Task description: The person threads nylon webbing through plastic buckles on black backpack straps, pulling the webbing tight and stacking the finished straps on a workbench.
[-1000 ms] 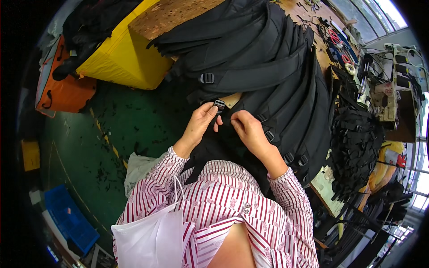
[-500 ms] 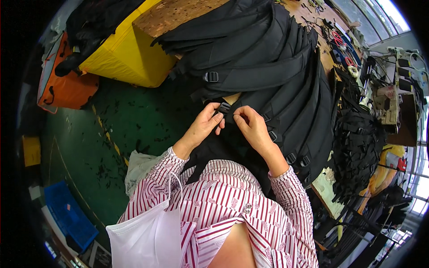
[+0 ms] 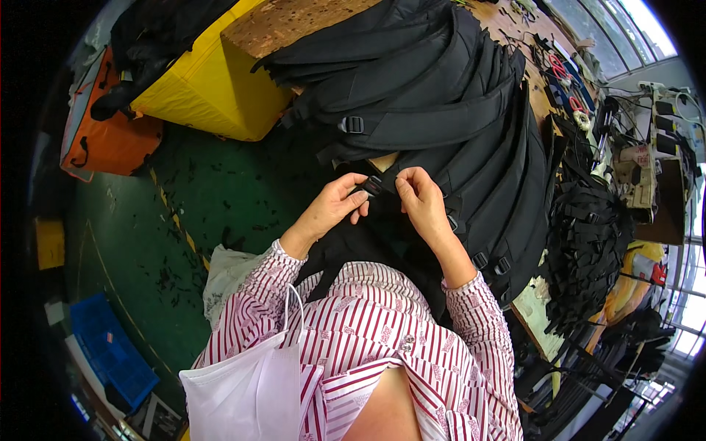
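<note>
Two hands, left hand (image 3: 334, 208) and right hand (image 3: 421, 198), fingers pinching black buckle (image 3: 373, 185)

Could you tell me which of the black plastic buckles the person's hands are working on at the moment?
The small buckle pinched between the left hand and right hand. The other buckle lies untouched on the strap pile above.

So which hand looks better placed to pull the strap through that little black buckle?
Probably the right hand: its fingertips pinch right beside the small black plastic buckle, on the strap side. The left hand grips the buckle itself, steadying it over the black fabric backpack.
</note>
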### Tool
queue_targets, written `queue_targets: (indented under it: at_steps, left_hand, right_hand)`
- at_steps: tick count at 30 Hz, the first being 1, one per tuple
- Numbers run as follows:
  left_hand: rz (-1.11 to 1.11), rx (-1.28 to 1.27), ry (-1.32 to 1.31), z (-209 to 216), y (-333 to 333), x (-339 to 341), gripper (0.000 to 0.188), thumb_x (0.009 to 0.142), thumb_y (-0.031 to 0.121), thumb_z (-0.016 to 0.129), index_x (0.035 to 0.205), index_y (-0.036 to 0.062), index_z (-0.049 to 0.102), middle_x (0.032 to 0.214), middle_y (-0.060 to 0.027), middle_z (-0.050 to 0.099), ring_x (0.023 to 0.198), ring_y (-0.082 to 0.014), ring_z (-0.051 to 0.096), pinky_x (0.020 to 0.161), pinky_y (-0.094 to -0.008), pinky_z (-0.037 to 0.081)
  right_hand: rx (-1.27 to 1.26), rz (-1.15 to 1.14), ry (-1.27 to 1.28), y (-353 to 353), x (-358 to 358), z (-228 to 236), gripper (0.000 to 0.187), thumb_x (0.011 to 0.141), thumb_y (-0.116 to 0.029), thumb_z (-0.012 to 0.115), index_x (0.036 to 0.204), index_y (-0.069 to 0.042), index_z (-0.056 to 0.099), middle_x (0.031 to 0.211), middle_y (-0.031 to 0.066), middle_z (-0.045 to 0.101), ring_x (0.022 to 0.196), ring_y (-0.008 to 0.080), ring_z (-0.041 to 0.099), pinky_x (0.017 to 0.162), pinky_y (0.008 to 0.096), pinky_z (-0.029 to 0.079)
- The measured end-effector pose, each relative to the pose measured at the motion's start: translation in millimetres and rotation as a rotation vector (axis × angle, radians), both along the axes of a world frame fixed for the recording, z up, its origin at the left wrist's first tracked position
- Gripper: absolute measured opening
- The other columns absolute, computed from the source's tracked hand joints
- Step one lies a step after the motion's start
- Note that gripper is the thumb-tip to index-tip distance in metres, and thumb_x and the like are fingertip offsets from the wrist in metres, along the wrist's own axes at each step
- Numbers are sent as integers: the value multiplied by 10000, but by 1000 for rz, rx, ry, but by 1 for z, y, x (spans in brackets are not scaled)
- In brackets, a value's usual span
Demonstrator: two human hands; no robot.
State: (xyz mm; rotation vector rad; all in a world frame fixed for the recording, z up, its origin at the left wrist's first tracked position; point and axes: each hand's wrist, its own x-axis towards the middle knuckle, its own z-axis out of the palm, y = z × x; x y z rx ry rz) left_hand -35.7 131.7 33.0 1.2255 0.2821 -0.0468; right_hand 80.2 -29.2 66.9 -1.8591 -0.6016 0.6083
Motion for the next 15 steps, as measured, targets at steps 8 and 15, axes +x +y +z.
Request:
queue_targets:
  at_steps: [8, 15]
  left_hand:
    - [-17, 1, -20, 1, 2, -4, 228, 955, 119, 540, 1154, 8, 531, 790, -28, 602, 659, -70, 551, 580, -187, 456]
    - [-45, -25, -46, -3, 1, -6, 258, 952, 119, 541, 1180, -1, 521, 795, -27, 601, 660, -68, 549, 587, -190, 456]
  right_hand:
    - [2, -69, 23, 0, 2, -8, 152, 930, -144, 546, 940, 7, 544, 659, 33, 538, 525, 102, 501, 500, 255, 424]
    - [-6, 9, 46, -1, 2, -7, 162, 938, -155, 538, 930, 7, 544, 653, 20, 523, 531, 84, 487, 493, 244, 404]
